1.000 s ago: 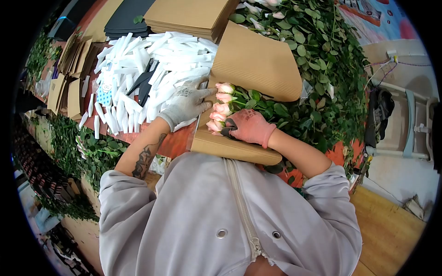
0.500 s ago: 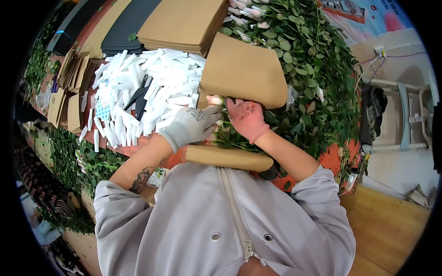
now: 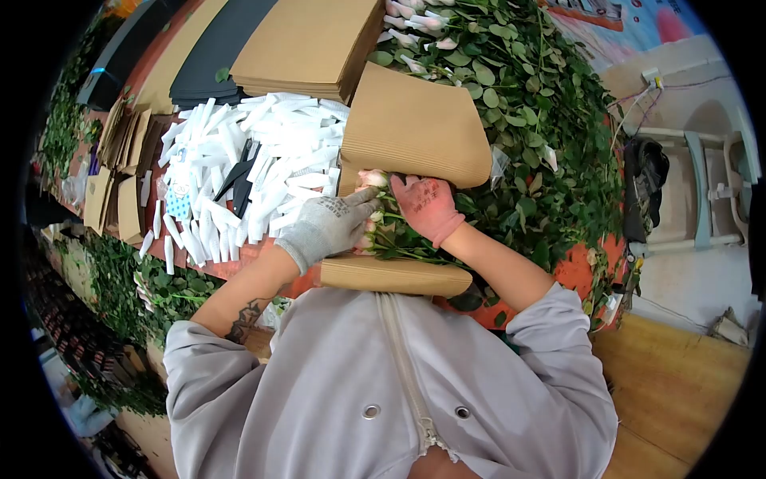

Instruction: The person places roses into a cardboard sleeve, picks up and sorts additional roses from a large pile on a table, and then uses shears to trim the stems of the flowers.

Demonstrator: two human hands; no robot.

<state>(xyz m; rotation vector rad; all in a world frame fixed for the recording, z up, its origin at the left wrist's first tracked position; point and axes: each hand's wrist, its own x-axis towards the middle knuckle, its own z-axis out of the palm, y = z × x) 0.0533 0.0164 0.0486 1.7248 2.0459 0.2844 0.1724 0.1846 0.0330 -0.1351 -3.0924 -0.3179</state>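
Observation:
Several pale pink roses (image 3: 373, 179) lie with their heads to the left, between a raised corrugated cardboard sheet (image 3: 415, 120) and a lower folded cardboard edge (image 3: 399, 274) against my body. My left hand (image 3: 329, 229), in a grey glove, rests by the rose heads with its fingers stretched out across them. In a pink glove, my right hand (image 3: 428, 209) is closed at the stem just behind the topmost rose head; its curled fingertips are partly hidden. Green leaves and stems show below it.
White foam sleeves (image 3: 291, 180) form a pile on the left, with black scissors (image 3: 239, 180) on top. Behind stand stacks of brown cardboard (image 3: 307, 44) and black sheets (image 3: 219, 60). Leafy rose stems (image 3: 542, 144) cover the right side. A pale chair (image 3: 698, 191) stands beyond.
My left hand has shifted slightly down and back from the topmost rose, showing more of its head. My right hand stays beside the stem. The view has tilted slightly.

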